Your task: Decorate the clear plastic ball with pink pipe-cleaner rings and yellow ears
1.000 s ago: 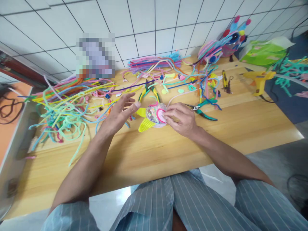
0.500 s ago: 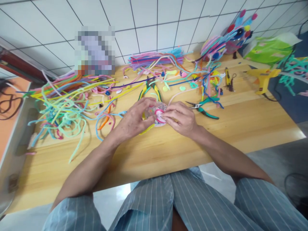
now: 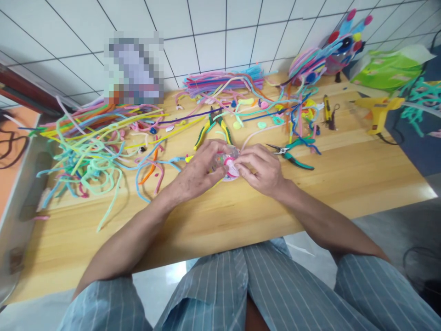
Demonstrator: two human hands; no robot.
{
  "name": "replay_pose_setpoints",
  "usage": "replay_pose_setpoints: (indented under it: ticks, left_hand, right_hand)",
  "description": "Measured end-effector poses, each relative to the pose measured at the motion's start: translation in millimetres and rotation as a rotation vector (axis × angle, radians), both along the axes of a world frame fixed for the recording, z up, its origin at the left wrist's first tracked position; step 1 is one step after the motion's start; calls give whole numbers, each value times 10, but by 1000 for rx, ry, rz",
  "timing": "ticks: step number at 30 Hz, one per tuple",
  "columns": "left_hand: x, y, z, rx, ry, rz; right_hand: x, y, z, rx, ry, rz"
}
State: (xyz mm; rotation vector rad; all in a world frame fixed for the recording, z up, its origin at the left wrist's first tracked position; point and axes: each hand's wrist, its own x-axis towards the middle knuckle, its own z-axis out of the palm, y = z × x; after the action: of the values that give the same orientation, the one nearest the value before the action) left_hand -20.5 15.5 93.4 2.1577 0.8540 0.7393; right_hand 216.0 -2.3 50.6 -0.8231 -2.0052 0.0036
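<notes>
Between my hands, over the middle of the table (image 3: pixel 220 225), is a small clear round piece (image 3: pixel 231 166) with a pink ring and specks of colour. My left hand (image 3: pixel 203 169) curls around its left side, fingers over the top and thumb at the front. On the right, my right hand (image 3: pixel 261 169) pinches at the pink ring with thumb and fingertips; what exactly lies in the pinch is too small to tell. A yellow fuzzy strip (image 3: pixel 189 158) shows beside my left hand. Just behind stand yellow-green pliers (image 3: pixel 201 134), handles towards me.
Tangled pipe cleaners (image 3: pixel 99 170) cover the left side, with a bundle of them (image 3: pixel 223 85) by the tiled wall. Teal-handled pliers (image 3: pixel 292 154), a yellow cutter (image 3: pixel 326 110) and a yellow glue gun (image 3: pixel 378 110) lie to the right.
My left hand has turned slightly and the round piece with it, its pink ring now tilted a little to the right. My right hand keeps its pinch at the ring.
</notes>
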Motion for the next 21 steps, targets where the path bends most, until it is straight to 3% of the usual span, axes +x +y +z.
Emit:
replay_pose_setpoints:
  ticks: [15, 21]
  left_hand:
    - [50, -41, -76, 88, -24, 33]
    - [57, -56, -64, 84, 3, 81]
  right_hand:
    - [-8, -18, 29, 26, -54, -13]
    - [16, -22, 62, 74, -53, 42]
